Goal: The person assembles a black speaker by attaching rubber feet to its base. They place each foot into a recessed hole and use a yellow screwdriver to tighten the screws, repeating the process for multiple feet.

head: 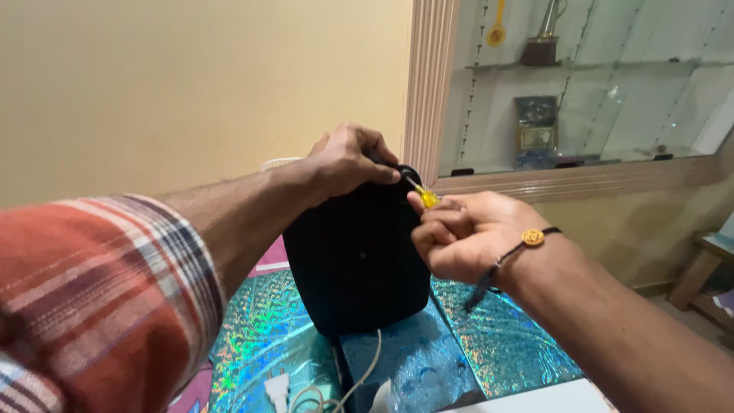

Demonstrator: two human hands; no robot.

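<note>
My left hand (348,160) grips the top of the black device (355,256). My right hand (466,233) pinches a yellow screwdriver (424,195) at its upper edge; casing looks still closed.

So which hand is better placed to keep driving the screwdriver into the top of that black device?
The right hand, probably: its fingers pinch the yellow-handled screwdriver, whose tip meets the black device near its top edge. The left hand grips the device's top, steadying it upright.
</note>
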